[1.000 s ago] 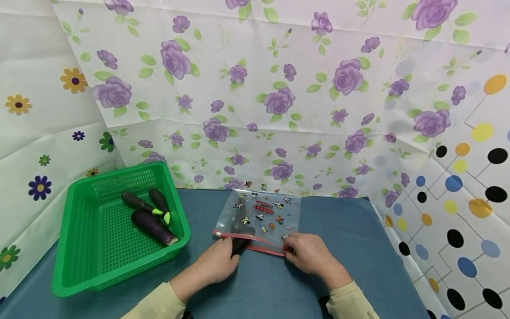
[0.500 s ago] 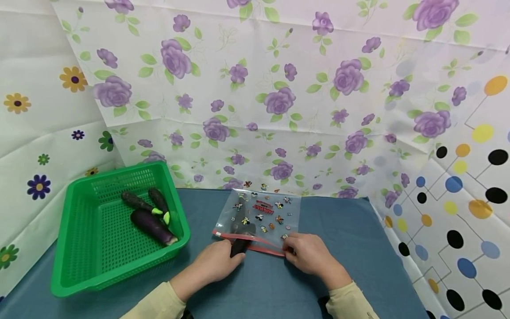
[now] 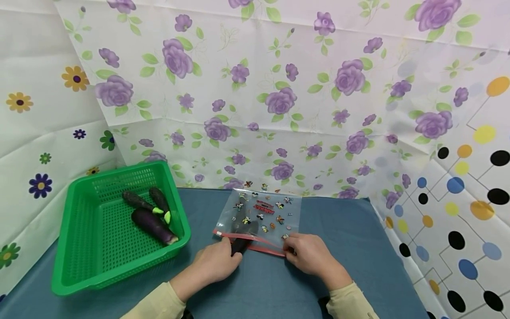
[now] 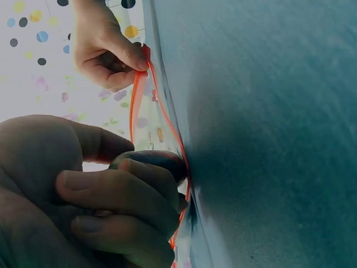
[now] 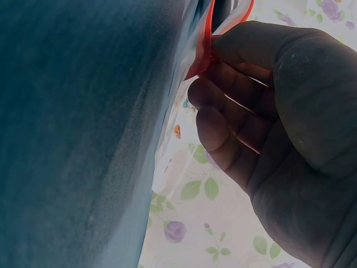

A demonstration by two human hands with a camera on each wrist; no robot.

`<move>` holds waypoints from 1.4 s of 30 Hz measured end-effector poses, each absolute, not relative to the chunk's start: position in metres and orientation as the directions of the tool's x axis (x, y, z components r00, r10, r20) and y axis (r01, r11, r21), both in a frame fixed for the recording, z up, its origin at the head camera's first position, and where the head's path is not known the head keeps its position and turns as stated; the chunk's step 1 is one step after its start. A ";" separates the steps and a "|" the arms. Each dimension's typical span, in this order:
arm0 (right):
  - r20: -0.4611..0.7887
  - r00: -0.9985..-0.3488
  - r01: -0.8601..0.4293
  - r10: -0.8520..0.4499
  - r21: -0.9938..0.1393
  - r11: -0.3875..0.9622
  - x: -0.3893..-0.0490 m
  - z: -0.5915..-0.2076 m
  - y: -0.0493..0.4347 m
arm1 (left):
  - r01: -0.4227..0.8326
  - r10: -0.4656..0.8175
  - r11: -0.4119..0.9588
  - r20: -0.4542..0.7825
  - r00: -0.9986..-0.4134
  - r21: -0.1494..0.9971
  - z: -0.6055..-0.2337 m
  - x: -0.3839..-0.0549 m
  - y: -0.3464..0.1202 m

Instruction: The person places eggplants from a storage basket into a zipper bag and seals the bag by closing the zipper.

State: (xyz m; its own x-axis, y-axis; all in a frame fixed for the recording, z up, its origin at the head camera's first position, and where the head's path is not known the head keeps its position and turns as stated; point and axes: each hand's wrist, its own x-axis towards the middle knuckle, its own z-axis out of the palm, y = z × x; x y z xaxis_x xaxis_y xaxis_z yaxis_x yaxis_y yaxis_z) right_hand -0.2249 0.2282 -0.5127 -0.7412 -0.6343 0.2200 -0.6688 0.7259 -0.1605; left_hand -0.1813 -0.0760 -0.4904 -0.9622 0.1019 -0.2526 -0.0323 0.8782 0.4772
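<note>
My left hand (image 3: pixel 215 261) grips a dark, long vegetable (image 3: pixel 240 246) at the mouth of a clear zip bag (image 3: pixel 275 221). Its far part lies inside the bag, blurred by the plastic, and its exact kind is unclear. In the left wrist view, curled fingers wrap the dark vegetable (image 4: pixel 159 162) close to the bag's red-orange edge (image 4: pixel 167 120). With thumb and fingertips, my right hand (image 3: pixel 308 253) pinches the right corner of the red zip strip (image 3: pixel 264 250). The right wrist view has the bag's red edge (image 5: pixel 203 50) between thumb and index finger. The bag mouth gapes slightly.
A green plastic basket (image 3: pixel 73 248) stands at the left of the blue-covered table (image 3: pixel 338 221). It holds an eggplant (image 3: pixel 153 226) and two slim dark vegetables with yellow-green tips (image 3: pixel 139 201). Flowered sheets (image 3: pixel 255 88) hang behind the table.
The left hand shifts slightly forward and back at the bag mouth, and the dark vegetable moves a little with it. The right hand stays at the bag's corner.
</note>
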 end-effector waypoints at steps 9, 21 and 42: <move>0.242 -0.718 -0.692 -0.653 -0.150 0.706 -0.225 -0.514 0.229 | 0.010 0.150 0.862 -0.236 -0.960 0.507 -0.491 -0.179 -0.077; 0.221 -0.721 -0.691 -0.656 -0.158 0.705 -0.225 -0.512 0.229 | 0.043 0.163 0.873 -0.208 -0.964 0.487 -0.492 -0.181 -0.077; 0.243 -0.720 -0.691 -0.650 -0.162 0.704 -0.225 -0.513 0.229 | 0.038 0.176 0.877 -0.247 -0.953 0.479 -0.493 -0.193 -0.072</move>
State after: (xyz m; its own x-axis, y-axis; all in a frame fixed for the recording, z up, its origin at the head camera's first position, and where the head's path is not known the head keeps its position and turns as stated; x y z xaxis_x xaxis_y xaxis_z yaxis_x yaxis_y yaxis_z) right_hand -0.2247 0.2291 -0.5133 -0.7196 -0.6504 0.2432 -0.6912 0.7043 -0.1616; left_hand -0.1928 -0.0719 -0.4931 -0.9529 0.1759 -0.2470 0.0377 0.8770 0.4791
